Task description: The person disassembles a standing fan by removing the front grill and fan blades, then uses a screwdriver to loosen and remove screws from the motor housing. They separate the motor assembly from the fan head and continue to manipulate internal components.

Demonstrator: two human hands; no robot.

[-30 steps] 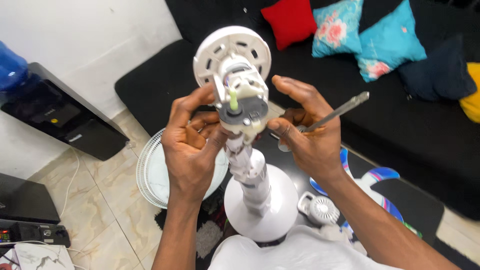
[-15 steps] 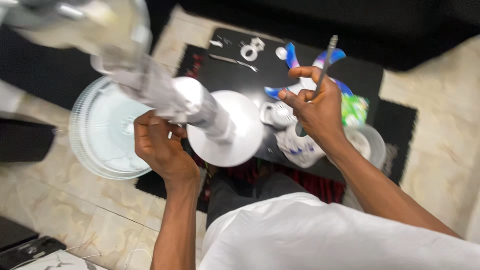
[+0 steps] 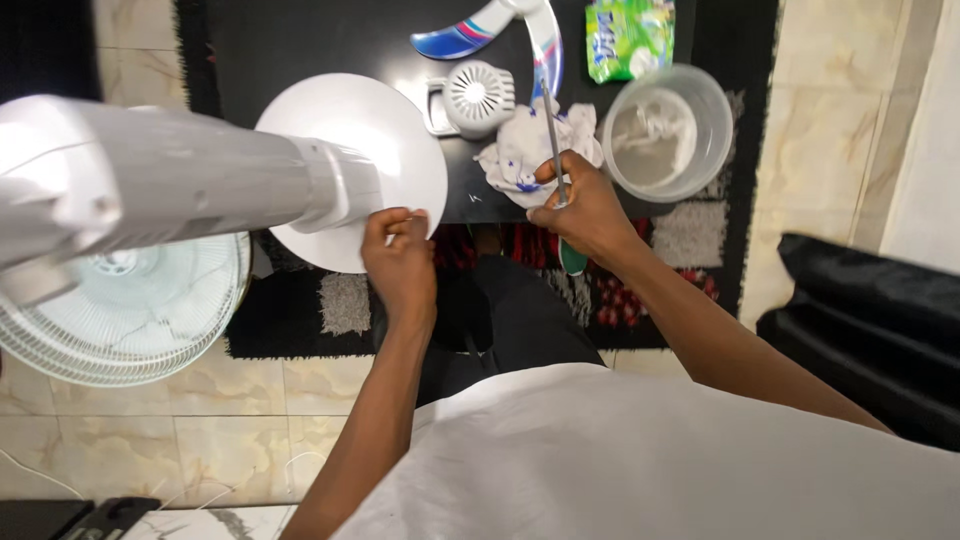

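Beside the round white fan base [image 3: 350,150], the left hand [image 3: 400,262] pinched its rim, while the right hand [image 3: 585,212] gripped a screwdriver [image 3: 556,160]. That light pinch risked letting the fan stand [image 3: 160,185] tip; the screwdriver's tip could snag the cloth [image 3: 522,152] just right of the base.

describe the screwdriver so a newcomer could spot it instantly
Start at the black table at the top, then find the clear plastic tub on its right side. Just left of it, the right hand grips the screwdriver: the only thin metal shaft, with a green handle end.

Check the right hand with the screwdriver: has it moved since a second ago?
Yes. The right hand dropped from the fan's motor head to the white cloth on the black table.
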